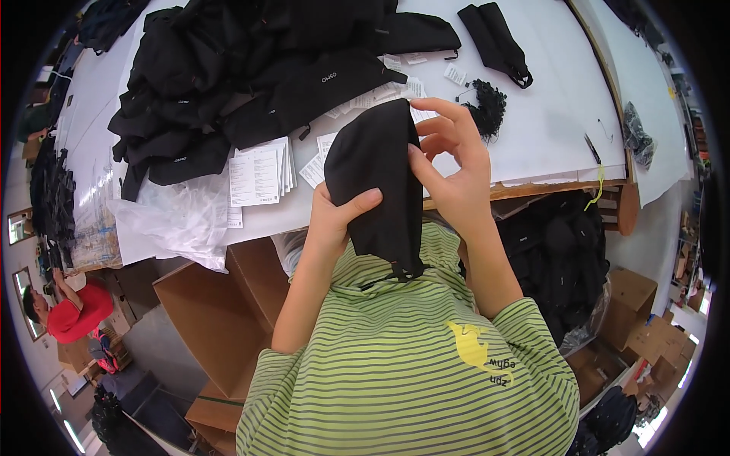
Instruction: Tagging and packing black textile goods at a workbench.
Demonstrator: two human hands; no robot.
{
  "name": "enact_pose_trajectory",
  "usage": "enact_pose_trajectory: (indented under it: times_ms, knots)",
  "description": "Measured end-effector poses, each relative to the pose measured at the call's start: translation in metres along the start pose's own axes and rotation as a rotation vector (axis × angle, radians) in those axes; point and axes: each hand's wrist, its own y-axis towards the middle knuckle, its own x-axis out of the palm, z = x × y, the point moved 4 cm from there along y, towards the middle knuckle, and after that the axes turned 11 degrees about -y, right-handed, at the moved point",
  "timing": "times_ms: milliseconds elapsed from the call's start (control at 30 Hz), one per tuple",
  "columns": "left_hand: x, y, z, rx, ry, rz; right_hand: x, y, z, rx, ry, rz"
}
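Note:
A black fabric pouch [372,159] is held up in front of my chest, over the table's near edge. Its narrow lower end carries a dark cord [407,270] that hangs against my striped shirt. My left hand [338,213] grips the pouch from the left, thumb lying across the front and the other fingers hidden behind it. On the right, my right hand [456,152] pinches the pouch's upper right edge between thumb and fingers. Beyond the pouch, a large heap of similar black pouches [198,68] covers the table's far left.
Printed white cards [258,178] and crumpled clear plastic [179,228] lie left of me on the white table [551,144]. Black cords [487,110], a folded pouch [494,42] and a thin pointed tool [593,150] lie right. An open cardboard box [213,311] stands below; a person in red [80,308] works far left.

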Motion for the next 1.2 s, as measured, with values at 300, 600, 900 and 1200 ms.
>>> enact_pose_trajectory:
  times_ms: [300, 600, 900, 1200]
  knots:
    - [0.002, 0.000, -0.002, -0.122, 0.003, -0.004, -0.010, -0.002, -0.008, -0.464, -0.398, 0.321]
    - [0.009, -0.001, -0.005, -0.127, -0.120, 0.075, -0.012, -0.006, -0.003, -0.253, -0.275, 0.294]
    - [0.003, 0.009, -0.009, -0.177, -0.289, 0.108, 0.002, -0.021, -0.016, -0.154, -0.170, -0.031]
    - [-0.007, 0.016, 0.017, -0.144, -0.438, 0.198, 0.018, -0.048, -0.025, -0.036, 0.041, -0.389]
